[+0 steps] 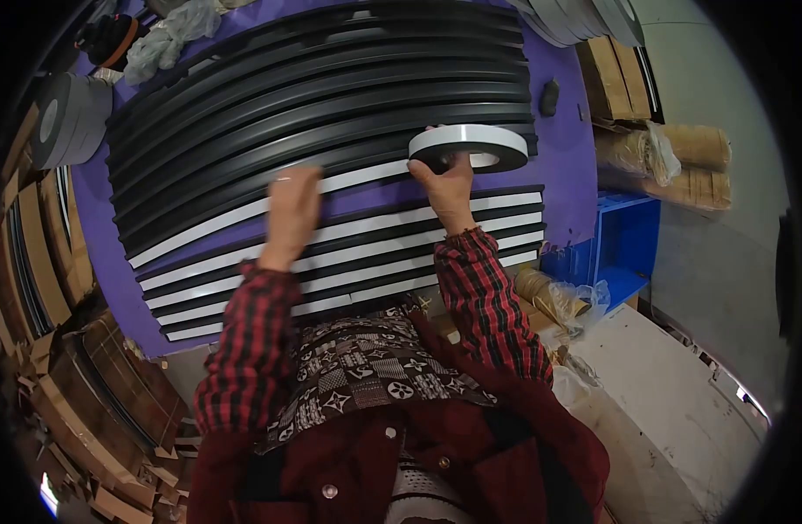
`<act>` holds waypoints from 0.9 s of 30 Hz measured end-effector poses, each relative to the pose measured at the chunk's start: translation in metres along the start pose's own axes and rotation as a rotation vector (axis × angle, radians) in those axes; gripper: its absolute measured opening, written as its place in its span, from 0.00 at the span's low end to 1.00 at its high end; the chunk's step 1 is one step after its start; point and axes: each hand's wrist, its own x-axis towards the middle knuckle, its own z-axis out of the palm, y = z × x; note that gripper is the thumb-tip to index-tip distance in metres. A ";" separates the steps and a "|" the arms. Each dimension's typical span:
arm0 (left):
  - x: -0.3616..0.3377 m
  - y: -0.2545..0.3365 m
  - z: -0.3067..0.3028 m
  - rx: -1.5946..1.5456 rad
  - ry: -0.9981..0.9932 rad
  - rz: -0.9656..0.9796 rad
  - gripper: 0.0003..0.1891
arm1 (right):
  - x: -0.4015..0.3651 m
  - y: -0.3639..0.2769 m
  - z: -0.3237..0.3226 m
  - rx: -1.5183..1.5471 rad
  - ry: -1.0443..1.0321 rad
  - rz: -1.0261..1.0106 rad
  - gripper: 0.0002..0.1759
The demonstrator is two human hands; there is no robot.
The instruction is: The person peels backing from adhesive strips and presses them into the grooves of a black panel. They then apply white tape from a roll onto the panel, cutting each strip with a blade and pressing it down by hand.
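My right hand [449, 188] grips a roll of white-faced tape [510, 140], thumb at its near left edge. From the roll a white strip [366, 177] runs left along a black profile strip. Over that strip is my left hand [293, 210], blurred by motion, its fingers bent down; whether it pinches anything is too smeared to tell. Long black profiles [331, 96] lie side by side beyond my hands. Nearer to me are several black profiles with white tape faces [366, 231], on the purple table [571, 179].
Stacks of tape rolls stand at the left [69, 122] and top right [567, 17]. Plastic bags [178, 35] lie at the top left. A blue crate [632, 236] and wrapped brown rolls [680, 162] are right of the table. Cardboard boxes [95, 419] fill the lower left.
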 end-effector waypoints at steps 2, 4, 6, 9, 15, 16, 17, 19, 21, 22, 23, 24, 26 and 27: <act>0.017 0.043 0.074 -0.112 -0.041 0.120 0.10 | 0.003 -0.015 -0.014 0.767 0.004 0.123 0.30; 0.021 0.056 0.100 0.004 -0.105 0.185 0.12 | 0.012 -0.012 -0.047 1.124 0.142 0.086 0.26; 0.019 0.054 0.104 0.100 -0.133 0.213 0.16 | 0.028 0.003 -0.107 1.119 0.324 0.091 0.20; 0.022 0.058 0.103 0.169 -0.178 0.183 0.18 | 0.060 0.044 -0.190 0.428 0.563 0.041 0.17; 0.020 0.057 0.104 0.259 -0.231 0.188 0.20 | 0.089 0.120 -0.210 -0.692 0.402 -0.062 0.31; 0.020 0.059 0.103 0.283 -0.237 0.177 0.20 | 0.093 0.122 -0.207 -0.644 0.401 -0.086 0.31; 0.020 0.059 0.103 0.287 -0.244 0.177 0.20 | 0.093 0.127 -0.205 -0.639 0.401 -0.079 0.31; 0.020 0.060 0.103 0.305 -0.249 0.169 0.21 | 0.092 0.139 -0.202 -0.851 0.364 -0.071 0.31; 0.022 0.062 0.103 0.317 -0.247 0.167 0.21 | 0.092 0.147 -0.200 -0.833 0.356 -0.101 0.31; 0.021 0.063 0.103 0.325 -0.243 0.168 0.22 | 0.092 0.150 -0.199 -0.818 0.353 -0.131 0.31; 0.021 0.064 0.102 0.330 -0.247 0.166 0.22 | 0.091 0.152 -0.197 -0.813 0.349 -0.127 0.31; 0.021 0.064 0.102 0.345 -0.249 0.167 0.22 | 0.091 0.150 -0.195 -0.857 0.362 -0.175 0.31; 0.022 0.066 0.102 0.363 -0.248 0.174 0.22 | 0.092 0.146 -0.197 -0.898 0.382 -0.225 0.31; 0.022 0.066 0.102 0.367 -0.252 0.174 0.23 | 0.093 0.144 -0.200 -0.814 0.423 -0.224 0.28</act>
